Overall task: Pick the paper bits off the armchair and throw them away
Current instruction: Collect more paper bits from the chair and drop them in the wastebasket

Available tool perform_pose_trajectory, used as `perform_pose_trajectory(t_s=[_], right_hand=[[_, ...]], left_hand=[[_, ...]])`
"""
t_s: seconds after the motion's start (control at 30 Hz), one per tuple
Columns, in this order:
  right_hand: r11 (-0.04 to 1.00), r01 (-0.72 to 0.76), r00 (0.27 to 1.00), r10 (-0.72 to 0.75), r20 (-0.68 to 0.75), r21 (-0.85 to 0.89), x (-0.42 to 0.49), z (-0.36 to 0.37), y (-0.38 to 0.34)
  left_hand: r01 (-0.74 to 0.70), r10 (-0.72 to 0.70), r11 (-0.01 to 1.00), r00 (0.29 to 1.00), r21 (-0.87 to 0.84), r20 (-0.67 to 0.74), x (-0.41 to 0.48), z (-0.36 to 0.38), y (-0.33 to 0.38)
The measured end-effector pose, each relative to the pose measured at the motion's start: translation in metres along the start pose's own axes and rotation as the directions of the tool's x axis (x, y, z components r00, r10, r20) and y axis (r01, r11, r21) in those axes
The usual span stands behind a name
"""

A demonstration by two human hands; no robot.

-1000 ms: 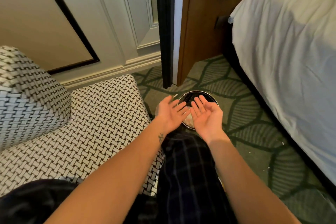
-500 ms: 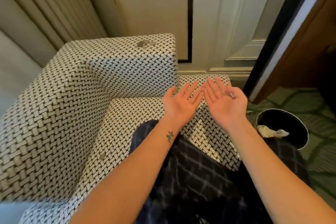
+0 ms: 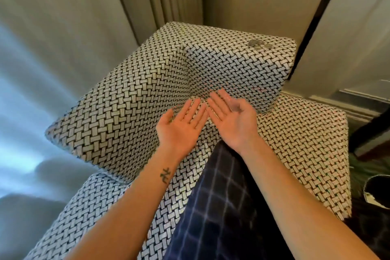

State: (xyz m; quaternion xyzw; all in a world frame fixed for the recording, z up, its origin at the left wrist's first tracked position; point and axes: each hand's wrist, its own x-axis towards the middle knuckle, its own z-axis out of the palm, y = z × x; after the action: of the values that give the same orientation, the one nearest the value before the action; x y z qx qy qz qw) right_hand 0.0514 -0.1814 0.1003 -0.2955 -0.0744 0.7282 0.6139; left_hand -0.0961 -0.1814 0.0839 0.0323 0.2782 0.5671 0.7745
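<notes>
Your left hand [image 3: 181, 126] and right hand [image 3: 234, 120] hover side by side, palms up and fingers loose, with nothing clearly in them, so both are free to pick. Small grey crumpled paper bits [image 3: 257, 44] lie atop the black-and-white woven armchair [image 3: 126, 112], near its far right corner.

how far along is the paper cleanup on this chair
Done: a white scrap lies in the bin at the right edge, so some paper seems thrown away.
In hand: nothing clear. The left hand and right hand are open, palms up, over the seat; a blurred speck on the right palm cannot be identified.
Left: a small cluster of paper bits sits on top of the armchair.
</notes>
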Motion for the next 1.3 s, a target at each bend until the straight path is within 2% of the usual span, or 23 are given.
perform_pose_trajectory(t_s=[0.23,0.37,0.5,0.63,0.7,0.8,1.03,1.17,1.23,1.3], right_hand=[[0.979,-0.136,0.988,0.145,0.053,-0.15,0.015,0.021,0.061],[0.893,-0.21,0.971,0.237,0.018,-0.398,0.017,0.015,0.093],[0.705,-0.244,0.947,0.321,-0.008,-0.666,0.021,0.007,0.114],[0.573,-0.195,0.96,0.277,-0.036,-0.796,0.033,0.008,0.124],[0.429,-0.127,0.971,0.238,-0.024,-0.894,0.04,0.009,0.133],[0.19,0.028,0.975,0.212,0.068,-0.981,0.047,0.011,0.143],[-0.133,0.257,0.94,0.264,0.215,-0.957,0.056,0.005,0.157],[-0.431,0.315,0.936,0.289,0.202,-0.845,0.066,-0.02,0.154],[-0.475,0.322,0.929,0.324,0.178,-0.819,0.065,-0.025,0.155],[-0.502,0.373,0.917,0.326,0.229,-0.78,0.062,-0.023,0.157]], left_hand=[[-0.088,0.085,0.996,0.991,-0.019,-0.106,-0.021,-0.05,0.039],[-0.097,0.089,0.995,0.972,-0.027,-0.215,-0.039,-0.089,0.038],[-0.07,0.06,0.997,0.95,-0.022,-0.307,-0.053,-0.129,0.028],[-0.013,0.007,1.0,0.931,-0.016,-0.365,-0.059,-0.151,0.021],[0.044,-0.054,0.998,0.93,-0.038,-0.364,-0.063,-0.162,0.02],[0.106,-0.132,0.989,0.944,-0.099,-0.302,-0.068,-0.173,0.024],[0.146,-0.165,0.983,0.968,-0.11,-0.19,-0.075,-0.193,0.031],[0.106,-0.131,0.984,0.974,-0.142,-0.187,-0.082,-0.199,0.036],[0.089,-0.114,0.987,0.973,-0.133,-0.199,-0.083,-0.202,0.038],[0.078,-0.104,0.988,0.974,-0.13,-0.203,-0.084,-0.204,0.039]])
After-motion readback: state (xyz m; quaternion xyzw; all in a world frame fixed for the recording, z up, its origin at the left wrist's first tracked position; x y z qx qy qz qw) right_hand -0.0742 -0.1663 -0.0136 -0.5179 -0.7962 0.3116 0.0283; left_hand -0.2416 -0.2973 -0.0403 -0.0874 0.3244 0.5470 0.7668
